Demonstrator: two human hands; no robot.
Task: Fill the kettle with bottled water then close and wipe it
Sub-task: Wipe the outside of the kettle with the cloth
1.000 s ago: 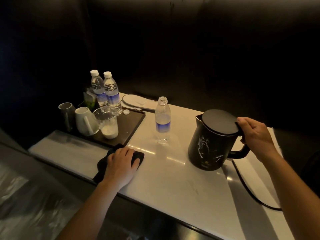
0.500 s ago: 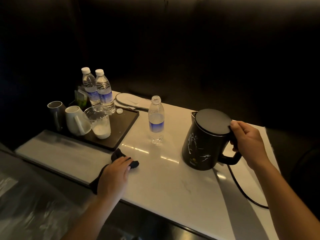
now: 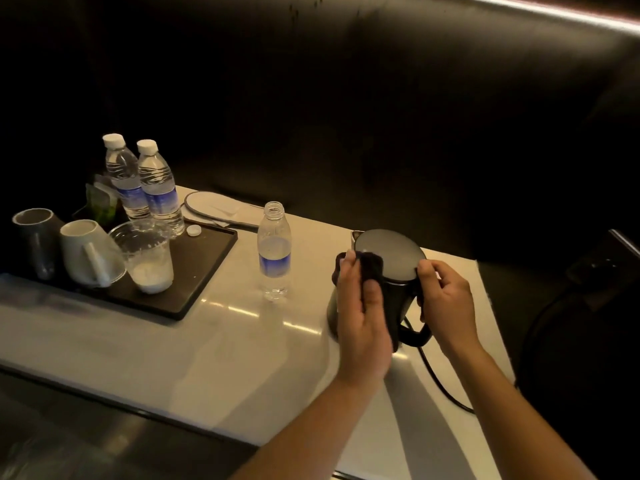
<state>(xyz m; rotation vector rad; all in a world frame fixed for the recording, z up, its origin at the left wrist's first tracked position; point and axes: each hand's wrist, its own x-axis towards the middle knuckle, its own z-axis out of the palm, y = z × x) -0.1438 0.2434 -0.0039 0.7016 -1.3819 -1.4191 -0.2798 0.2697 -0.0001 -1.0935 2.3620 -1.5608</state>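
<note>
The black kettle (image 3: 393, 258) stands on the pale counter (image 3: 214, 344) with its lid closed. My left hand (image 3: 362, 320) presses a dark cloth (image 3: 372, 266) against the kettle's near side and lid edge, hiding most of the body. My right hand (image 3: 446, 303) grips the kettle's handle (image 3: 414, 336) at the top. An uncapped water bottle (image 3: 274, 251), mostly empty, stands upright to the left of the kettle. Its white cap (image 3: 193, 230) lies on the black tray (image 3: 197, 271).
The tray holds two sealed water bottles (image 3: 145, 188), a plastic cup (image 3: 147, 258) and two tilted mugs (image 3: 86, 252). A flat white slipper (image 3: 218, 209) lies behind the tray. The kettle's black cord (image 3: 440, 382) runs right across the counter. Dark wall behind.
My left hand lifted the cloth off the counter's front edge and brought it right onto the kettle. My right hand stayed on the handle. The view shifted slightly.
</note>
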